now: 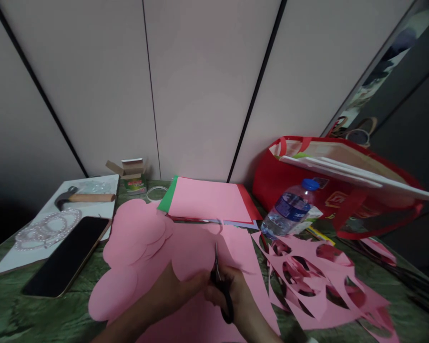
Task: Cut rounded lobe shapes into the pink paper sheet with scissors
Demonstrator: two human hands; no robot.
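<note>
My right hand (232, 288) grips a pair of black-handled scissors (222, 286), their blades pointing away from me. Between the fingers of my left hand (180, 286) is a rounded piece of pink paper (193, 252), its right edge against the scissor blades. Both hands are over a large pink sheet (260, 286) lying on the table. To the left, cut pink paper rounds (136, 233) lie overlapping in a pile. On the right is a heap of pink paper scraps (318, 281) with curved cut-outs.
A phone (66, 257), bead strings (48, 228) and a hammer (89, 197) are at left. A small open box (134, 178) and coloured sheets (209, 197) stand behind. A water bottle (289, 209) leans near a red bag (271, 176) at right.
</note>
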